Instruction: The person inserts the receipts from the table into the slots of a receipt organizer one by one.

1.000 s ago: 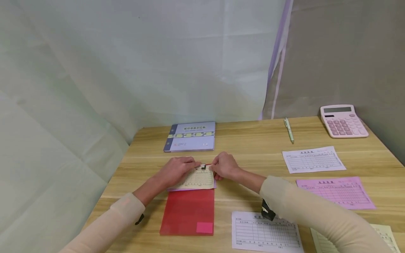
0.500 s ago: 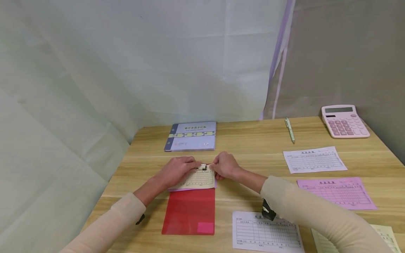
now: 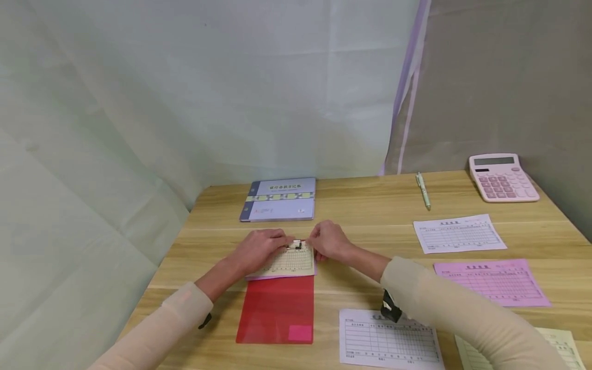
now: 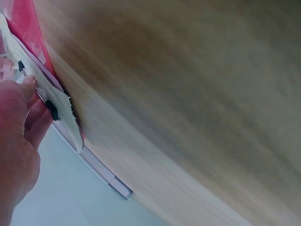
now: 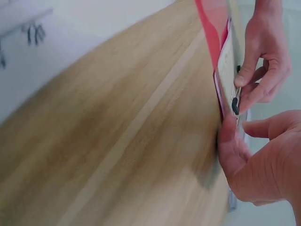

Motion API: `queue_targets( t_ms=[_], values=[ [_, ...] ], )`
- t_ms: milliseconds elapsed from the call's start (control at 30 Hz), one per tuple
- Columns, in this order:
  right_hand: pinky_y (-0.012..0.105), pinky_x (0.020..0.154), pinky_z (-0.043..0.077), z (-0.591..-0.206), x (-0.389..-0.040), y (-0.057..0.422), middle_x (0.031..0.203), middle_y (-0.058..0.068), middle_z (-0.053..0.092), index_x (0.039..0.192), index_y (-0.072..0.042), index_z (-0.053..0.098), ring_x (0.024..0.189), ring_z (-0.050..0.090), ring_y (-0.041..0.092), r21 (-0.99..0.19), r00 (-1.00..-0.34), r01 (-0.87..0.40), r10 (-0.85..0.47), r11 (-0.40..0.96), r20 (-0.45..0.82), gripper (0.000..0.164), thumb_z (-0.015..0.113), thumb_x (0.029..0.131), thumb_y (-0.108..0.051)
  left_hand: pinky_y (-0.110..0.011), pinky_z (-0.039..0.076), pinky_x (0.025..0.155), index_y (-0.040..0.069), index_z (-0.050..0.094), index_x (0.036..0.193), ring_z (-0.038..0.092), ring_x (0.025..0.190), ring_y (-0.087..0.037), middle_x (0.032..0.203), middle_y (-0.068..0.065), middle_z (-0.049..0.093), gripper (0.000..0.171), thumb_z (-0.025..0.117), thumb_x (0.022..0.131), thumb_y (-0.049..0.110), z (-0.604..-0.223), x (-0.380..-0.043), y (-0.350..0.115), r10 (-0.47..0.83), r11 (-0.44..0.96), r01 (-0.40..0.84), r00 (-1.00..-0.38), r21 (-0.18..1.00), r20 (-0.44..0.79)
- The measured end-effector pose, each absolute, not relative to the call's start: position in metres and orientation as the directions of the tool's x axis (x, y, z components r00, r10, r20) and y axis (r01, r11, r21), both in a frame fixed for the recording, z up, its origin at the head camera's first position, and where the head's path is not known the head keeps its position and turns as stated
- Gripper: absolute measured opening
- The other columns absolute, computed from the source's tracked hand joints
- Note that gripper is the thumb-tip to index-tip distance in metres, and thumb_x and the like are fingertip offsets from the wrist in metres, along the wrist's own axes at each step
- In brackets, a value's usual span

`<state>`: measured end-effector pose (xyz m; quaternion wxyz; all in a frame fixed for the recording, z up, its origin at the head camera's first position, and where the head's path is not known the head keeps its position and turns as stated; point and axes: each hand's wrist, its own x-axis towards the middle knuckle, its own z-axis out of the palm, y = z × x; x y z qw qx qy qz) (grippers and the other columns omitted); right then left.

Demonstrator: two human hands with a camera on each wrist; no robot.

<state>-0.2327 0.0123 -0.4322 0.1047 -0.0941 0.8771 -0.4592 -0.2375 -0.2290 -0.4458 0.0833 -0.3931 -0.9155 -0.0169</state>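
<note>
A translucent red file folder (image 3: 277, 311) lies on the table with a cream printed slip (image 3: 290, 261) over a pink slip (image 3: 275, 278) at its far end. There sits a metal clip (image 3: 297, 245) with black ends. My left hand (image 3: 259, 251) grips this clip; in the left wrist view its thumb (image 4: 29, 81) presses on the metal with fingers behind. At the far right corner, my right hand (image 3: 330, 241) pinches the edge of the slips and folder. The right wrist view has both hands side by side, the clip's black end (image 5: 235, 105) between them.
Beyond the hands lies a blue account book (image 3: 282, 201). A pen (image 3: 423, 191) and a pink calculator (image 3: 503, 177) are at the back right. White (image 3: 459, 234), pink (image 3: 492, 282) and cream slips (image 3: 560, 343) lie right; another white slip (image 3: 388, 339) is under the right forearm.
The right hand shifts very slightly at the corner of the slips. The left hand, folder and slips stay almost where they were.
</note>
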Motion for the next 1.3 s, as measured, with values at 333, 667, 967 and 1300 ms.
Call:
queue_targets(
  t_ms=[333, 667, 967, 1300],
  values=[
    [0.024, 0.050, 0.050, -0.426, -0.238, 0.014, 0.060, 0.006, 0.068, 0.069, -0.005, 0.068, 0.051, 0.065, 0.015, -0.778, -0.928, -0.135, -0.353, 0.613, -0.117, 0.029, 0.082, 0.093, -0.008, -0.032, 0.060, 0.089, 0.019, 0.074, 0.137, 0.072, 0.100, -0.013, 0.115, 0.002, 0.074, 0.038, 0.078, 0.099, 0.022, -0.444, -0.239, -0.229, 0.721, 0.685, 0.728, -0.674, -0.023, 0.162],
    [0.035, 0.056, 0.061, -0.424, -0.228, 0.015, 0.064, 0.015, 0.072, 0.070, 0.009, 0.065, 0.056, 0.074, 0.026, -0.890, -0.903, 0.064, -0.353, 0.451, -0.244, 0.028, 0.075, 0.096, 0.003, -0.032, 0.060, 0.089, 0.020, 0.074, 0.137, 0.072, 0.101, -0.014, 0.115, 0.001, 0.073, 0.039, 0.079, 0.099, 0.022, -0.444, -0.237, -0.228, 0.721, 0.687, 0.725, -0.675, -0.042, 0.157],
    [0.034, 0.058, 0.062, -0.425, -0.227, 0.013, 0.065, 0.015, 0.072, 0.079, 0.011, 0.067, 0.053, 0.070, 0.020, -0.899, -0.898, 0.125, -0.337, 0.420, -0.282, 0.020, 0.074, 0.096, 0.004, -0.032, 0.060, 0.087, 0.017, 0.074, 0.137, 0.072, 0.099, -0.015, 0.115, -0.001, 0.073, 0.039, 0.078, 0.099, 0.019, -0.443, -0.235, -0.229, 0.736, 0.673, 0.736, -0.658, -0.074, 0.160],
    [0.035, 0.060, 0.062, -0.422, -0.226, 0.014, 0.068, 0.016, 0.072, 0.082, 0.011, 0.069, 0.054, 0.069, 0.019, -0.894, -0.889, 0.149, -0.338, 0.422, -0.308, 0.017, 0.074, 0.097, 0.004, -0.031, 0.060, 0.087, 0.020, 0.073, 0.139, 0.071, 0.099, -0.013, 0.115, 0.000, 0.073, 0.040, 0.077, 0.100, 0.020, -0.444, -0.236, -0.229, 0.732, 0.679, 0.730, -0.666, -0.076, 0.146]
  ],
)
